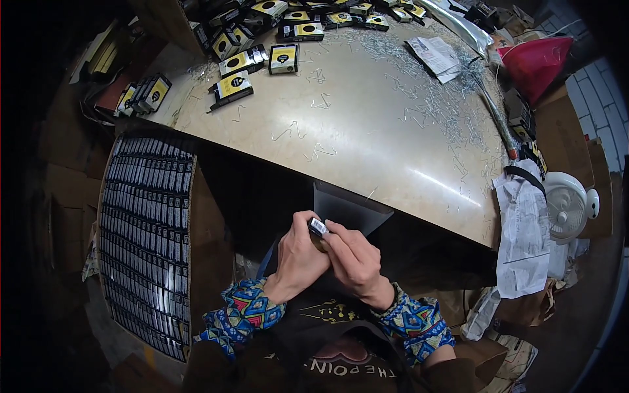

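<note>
In front of my body, at the near edge of the table, both hands meet around a small black box (318, 226) with a white label on its end. My left hand (299, 254) is closed around its left side. Pressed against the right side are the fingers of my right hand (356, 259). Most of the box is hidden by my fingers. On the table (367, 124), thin bent metal hooks (321, 152) lie loose. Similar black and yellow boxes (284, 59) lie in a heap at the far left.
At my left, a large carton (194, 216) holds many packed rows of black boxes. Wire hooks (426, 98) are strewn across the table's right side, near a paper sheet (435, 57). A white fan (565, 206) and hanging plastic sheet (523, 236) are at the right edge.
</note>
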{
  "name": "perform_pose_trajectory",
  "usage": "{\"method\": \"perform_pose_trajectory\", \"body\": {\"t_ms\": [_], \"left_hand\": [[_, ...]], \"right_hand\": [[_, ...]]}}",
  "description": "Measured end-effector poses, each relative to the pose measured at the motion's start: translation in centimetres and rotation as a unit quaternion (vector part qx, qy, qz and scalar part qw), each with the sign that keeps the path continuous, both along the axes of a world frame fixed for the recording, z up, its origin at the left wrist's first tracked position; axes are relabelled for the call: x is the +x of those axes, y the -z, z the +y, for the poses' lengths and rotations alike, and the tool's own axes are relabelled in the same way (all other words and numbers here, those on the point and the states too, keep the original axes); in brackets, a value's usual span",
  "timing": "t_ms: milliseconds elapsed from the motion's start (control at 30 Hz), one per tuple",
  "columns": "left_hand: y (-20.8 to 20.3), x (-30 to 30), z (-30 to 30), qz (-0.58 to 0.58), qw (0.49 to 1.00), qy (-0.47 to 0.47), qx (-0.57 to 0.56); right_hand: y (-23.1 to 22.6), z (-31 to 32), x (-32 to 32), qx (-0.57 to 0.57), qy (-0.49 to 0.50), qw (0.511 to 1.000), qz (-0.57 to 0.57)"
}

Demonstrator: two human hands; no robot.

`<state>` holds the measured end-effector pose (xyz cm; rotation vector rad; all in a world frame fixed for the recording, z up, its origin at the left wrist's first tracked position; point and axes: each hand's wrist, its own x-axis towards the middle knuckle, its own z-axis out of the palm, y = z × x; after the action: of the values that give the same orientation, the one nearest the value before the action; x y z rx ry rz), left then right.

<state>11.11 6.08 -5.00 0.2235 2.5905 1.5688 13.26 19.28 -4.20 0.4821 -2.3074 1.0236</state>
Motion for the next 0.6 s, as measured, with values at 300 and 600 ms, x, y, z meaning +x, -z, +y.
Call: {"method": "perform_pose_trajectory", "body": {"t_ms": [300, 600], "left_hand": [[-1.5, -1.9, 0.3, 0.1, 0.991, 0.086, -0.021], [-1.8, -6.7, 1.6, 0.253, 0.967, 0.014, 0.014]], "right_hand": [[-2.2, 6.7, -3.4, 0.059, 0.091, 0.99, 0.093], [-1.4, 12.7, -7.9, 0.047, 0.195, 0.98, -0.005]]}}
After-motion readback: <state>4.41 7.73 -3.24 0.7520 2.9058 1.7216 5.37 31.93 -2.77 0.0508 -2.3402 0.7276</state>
